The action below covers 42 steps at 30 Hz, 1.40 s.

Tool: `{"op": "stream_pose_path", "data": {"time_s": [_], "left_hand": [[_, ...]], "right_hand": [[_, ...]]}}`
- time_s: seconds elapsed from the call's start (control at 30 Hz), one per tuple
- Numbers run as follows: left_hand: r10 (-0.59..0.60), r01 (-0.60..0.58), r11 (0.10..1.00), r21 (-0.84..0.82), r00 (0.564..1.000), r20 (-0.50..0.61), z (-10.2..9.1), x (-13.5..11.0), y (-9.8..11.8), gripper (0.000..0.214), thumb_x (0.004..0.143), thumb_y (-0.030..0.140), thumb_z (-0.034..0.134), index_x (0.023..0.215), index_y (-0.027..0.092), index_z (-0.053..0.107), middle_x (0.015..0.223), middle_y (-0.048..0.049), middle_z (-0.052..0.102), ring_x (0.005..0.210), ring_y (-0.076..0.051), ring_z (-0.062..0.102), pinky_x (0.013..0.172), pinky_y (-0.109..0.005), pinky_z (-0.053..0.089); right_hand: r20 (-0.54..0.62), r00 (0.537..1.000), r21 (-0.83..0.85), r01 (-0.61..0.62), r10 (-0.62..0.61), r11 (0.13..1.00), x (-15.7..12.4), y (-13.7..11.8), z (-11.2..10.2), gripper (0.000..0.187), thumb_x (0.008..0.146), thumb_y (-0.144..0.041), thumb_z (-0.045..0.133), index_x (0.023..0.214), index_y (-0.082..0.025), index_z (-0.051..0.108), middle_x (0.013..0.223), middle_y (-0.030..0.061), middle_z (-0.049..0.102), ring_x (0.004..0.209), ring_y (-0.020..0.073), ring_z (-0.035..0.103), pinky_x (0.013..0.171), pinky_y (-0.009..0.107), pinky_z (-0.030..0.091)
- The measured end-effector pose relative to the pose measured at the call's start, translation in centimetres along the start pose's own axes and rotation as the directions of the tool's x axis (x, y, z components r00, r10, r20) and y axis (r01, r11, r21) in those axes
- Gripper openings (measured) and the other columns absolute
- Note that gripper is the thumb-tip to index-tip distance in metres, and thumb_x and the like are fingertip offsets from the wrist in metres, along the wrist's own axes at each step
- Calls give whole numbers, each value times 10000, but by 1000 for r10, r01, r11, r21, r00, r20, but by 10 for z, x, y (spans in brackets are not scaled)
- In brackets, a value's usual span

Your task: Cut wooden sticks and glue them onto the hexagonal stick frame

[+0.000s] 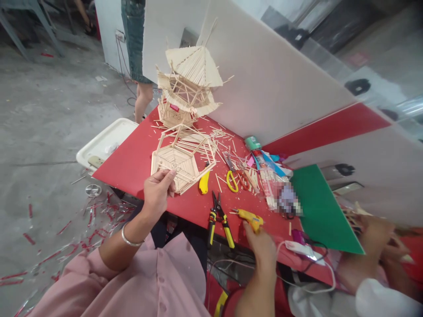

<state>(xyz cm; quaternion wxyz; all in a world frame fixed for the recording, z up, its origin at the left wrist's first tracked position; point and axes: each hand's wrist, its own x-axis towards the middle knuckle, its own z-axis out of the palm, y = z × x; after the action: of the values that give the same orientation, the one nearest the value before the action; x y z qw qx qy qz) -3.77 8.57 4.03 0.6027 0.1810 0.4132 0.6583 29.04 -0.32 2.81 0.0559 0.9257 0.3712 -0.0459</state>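
My left hand [158, 187] pinches the near edge of a hexagonal frame [183, 169] built of thin wooden sticks, with a web-like base. It is held tilted above the red table. Lower right, my right hand [259, 242] is closed around the handle of a yellow hot glue gun [250, 217], whose nozzle points left. Between the hands lie black-and-yellow pliers [218, 220] and a yellow-handled cutter [204, 181]. Behind the frame stands a tiered pagoda-like model [191, 83] of the same sticks.
Loose sticks are scattered over the red table [127, 169]. Yellow-handled scissors [231, 180], plastic packets and a green board [325, 207] lie to the right. A white power strip [304, 250] and cords sit near the front edge. Another person's hands [373, 233] work at far right.
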Motion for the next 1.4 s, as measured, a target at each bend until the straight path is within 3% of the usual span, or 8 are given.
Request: {"op": "stream_pose_path", "data": {"time_s": [0.1, 0.17, 0.23, 0.4, 0.53, 0.8, 1.1, 1.4], "left_hand": [[5, -5, 1000, 0, 1000, 0, 0, 0, 0, 347, 630, 417, 835, 591, 156, 610, 404, 52, 518, 329, -39, 404, 337, -166, 307], [3, -3, 1000, -1, 1000, 1, 0, -1, 0, 351, 632, 426, 835, 598, 155, 614, 405, 52, 520, 328, -41, 406, 337, -167, 309], [-7, 7, 1000, 2, 1000, 3, 0, -1, 0, 360, 627, 441, 837, 608, 155, 618, 405, 51, 522, 327, -44, 408, 336, -170, 310], [-16, 16, 1000, 26, 1000, 4, 0, -1, 0, 397, 626, 484, 828, 593, 158, 604, 403, 49, 521, 317, -47, 400, 332, -175, 302], [-6, 5, 999, 33, 1000, 19, 1, -2, 2, 403, 633, 479, 826, 573, 155, 594, 411, 45, 522, 331, -43, 407, 345, -172, 310], [-26, 26, 1000, 6, 999, 32, 1, -2, 2, 395, 627, 454, 844, 577, 155, 590, 416, 42, 531, 338, -46, 425, 346, -165, 316], [-16, 16, 1000, -3, 1000, 23, 0, 0, -2, 350, 633, 415, 852, 605, 153, 622, 417, 52, 528, 333, -38, 423, 350, -161, 302], [16, -17, 1000, 11, 1000, 19, 0, 1, -3, 343, 634, 404, 850, 597, 151, 621, 413, 52, 529, 338, -42, 429, 358, -164, 305]], "right_hand": [[-238, 968, -37, 67, -73, 997, -10, -8, -4, 758, 813, -726, 456, 1111, -72, 699, 1055, 293, 673, 968, 452, 632, 737, 542, 482], [-466, 853, 54, 294, -236, 954, -18, -24, -11, 731, 841, -703, 461, 1133, -76, 695, 1051, 266, 679, 974, 420, 630, 776, 557, 486], [-625, 687, 133, 562, -371, 817, -30, -48, -20, 636, 859, -660, 507, 1118, -113, 703, 1044, 210, 690, 983, 354, 635, 843, 532, 495], [-662, 459, 262, 883, -593, 390, -77, -125, -40, 392, 887, -449, 634, 1197, -209, 649, 1146, 114, 683, 1080, 242, 634, 965, 435, 501], [-677, 338, 243, 941, -653, 235, -96, -169, -44, 435, 884, -424, 652, 1259, -213, 598, 1191, 127, 671, 1130, 260, 613, 993, 485, 496], [-710, 311, 238, 950, -632, 200, -91, -189, -42, 410, 875, -384, 671, 1223, -178, 604, 1137, 126, 679, 1087, 248, 614, 965, 460, 510], [-698, 376, 332, 924, -610, 190, -92, -188, -41, 330, 893, -334, 658, 1183, -182, 612, 1088, 109, 697, 1062, 229, 626, 964, 424, 511], [-732, 370, 348, 925, -572, 153, -90, -191, -38, 282, 926, -312, 621, 1194, -226, 616, 1040, 75, 698, 1008, 214, 633, 916, 412, 521]]}}
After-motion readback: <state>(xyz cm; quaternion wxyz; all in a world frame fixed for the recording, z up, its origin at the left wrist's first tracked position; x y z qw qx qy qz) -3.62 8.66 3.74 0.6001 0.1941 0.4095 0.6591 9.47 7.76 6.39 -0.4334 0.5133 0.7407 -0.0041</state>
